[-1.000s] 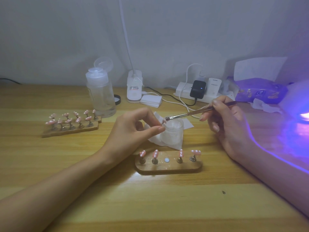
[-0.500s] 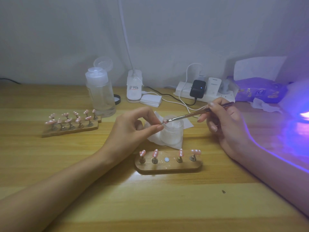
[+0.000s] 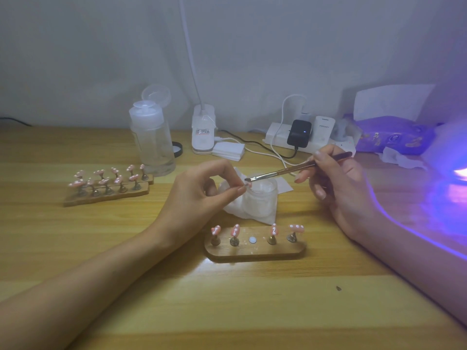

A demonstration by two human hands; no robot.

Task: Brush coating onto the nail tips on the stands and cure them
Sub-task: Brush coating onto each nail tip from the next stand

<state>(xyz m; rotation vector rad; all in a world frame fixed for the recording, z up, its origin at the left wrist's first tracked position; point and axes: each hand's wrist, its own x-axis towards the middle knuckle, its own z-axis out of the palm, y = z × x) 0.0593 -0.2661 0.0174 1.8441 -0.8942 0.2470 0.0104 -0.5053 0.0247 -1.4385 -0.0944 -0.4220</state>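
Now, left hand: pinching a small pink nail tip, holding it by the frosted glass jar for brush access.
Right hand: gripping a slim copper-handled brush pen-style, touching bristles to that tip.
Oval wooden stand: sitting near, showing a vacant middle spot, probably for its return.
Surface, room: pale wooden table, catching violet glow at right, backing onto a white wall.

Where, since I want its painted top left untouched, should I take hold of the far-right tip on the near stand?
Probably by the metal peg under the tip, pinched low, coming from the right. The tip lies nearly flat, dotted face up, the peg shows bare below it, and no neighbour stands on that side of the stand.
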